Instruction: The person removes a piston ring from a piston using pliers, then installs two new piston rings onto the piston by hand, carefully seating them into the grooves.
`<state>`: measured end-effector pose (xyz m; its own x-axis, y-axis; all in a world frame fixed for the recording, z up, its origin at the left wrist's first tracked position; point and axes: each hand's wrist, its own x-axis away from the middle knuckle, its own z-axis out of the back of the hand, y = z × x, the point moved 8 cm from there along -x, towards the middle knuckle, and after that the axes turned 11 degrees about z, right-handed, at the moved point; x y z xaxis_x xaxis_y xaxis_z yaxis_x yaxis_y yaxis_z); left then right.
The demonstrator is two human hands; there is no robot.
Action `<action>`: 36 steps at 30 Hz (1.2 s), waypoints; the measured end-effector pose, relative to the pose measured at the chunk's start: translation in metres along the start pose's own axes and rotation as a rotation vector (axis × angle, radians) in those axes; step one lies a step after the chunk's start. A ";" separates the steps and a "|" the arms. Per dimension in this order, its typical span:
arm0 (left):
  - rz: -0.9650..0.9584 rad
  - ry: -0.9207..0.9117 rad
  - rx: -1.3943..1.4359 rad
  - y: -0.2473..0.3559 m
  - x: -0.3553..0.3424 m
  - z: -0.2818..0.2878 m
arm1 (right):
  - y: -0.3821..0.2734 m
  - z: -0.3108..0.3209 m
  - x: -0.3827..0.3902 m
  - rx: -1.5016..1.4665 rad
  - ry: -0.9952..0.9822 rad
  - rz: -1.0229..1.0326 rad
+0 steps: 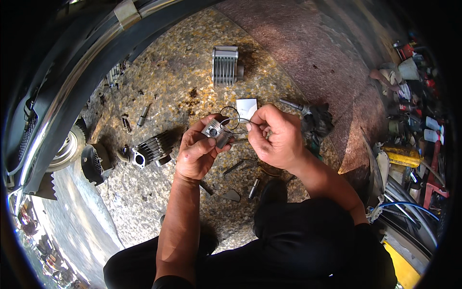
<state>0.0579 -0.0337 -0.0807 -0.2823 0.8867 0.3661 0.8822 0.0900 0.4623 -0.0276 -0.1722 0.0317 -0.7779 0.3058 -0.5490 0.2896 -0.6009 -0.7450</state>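
A shiny metal piston (222, 139) is gripped in my left hand (196, 153), its pin hole facing up beside my thumb. My right hand (279, 137) pinches a thin piston ring (236, 119) between thumb and fingertips. That ring reaches over to the piston's grooved end; whether it sits in a groove I cannot tell. A second, darker ring (228, 108) shows just beyond, on or behind the piston. Past my hands, a small white packet (247, 109) lies on the speckled ground.
A finned engine cylinder (225, 67) stands ahead, and a darker finned part (153, 148) lies left. A metal pin (253, 189) rests near my shoe. Black cloth (318, 120) lies right. A vehicle's wheel (67, 147) is at far left; tools crowd the right around a yellow object (403, 156).
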 end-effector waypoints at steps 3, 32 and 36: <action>-0.020 0.038 -0.041 0.001 0.001 -0.001 | -0.003 0.003 0.002 0.067 0.033 0.039; -0.051 0.135 0.026 -0.006 -0.005 0.013 | 0.130 0.026 0.062 0.294 -0.046 -0.557; 0.000 0.065 -0.035 -0.009 -0.003 0.010 | 0.198 0.014 0.131 0.221 -0.180 -0.955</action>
<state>0.0546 -0.0328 -0.0944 -0.3073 0.8553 0.4172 0.8687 0.0732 0.4898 -0.0797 -0.2615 -0.1828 -0.7084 0.6272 0.3236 -0.5984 -0.2908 -0.7465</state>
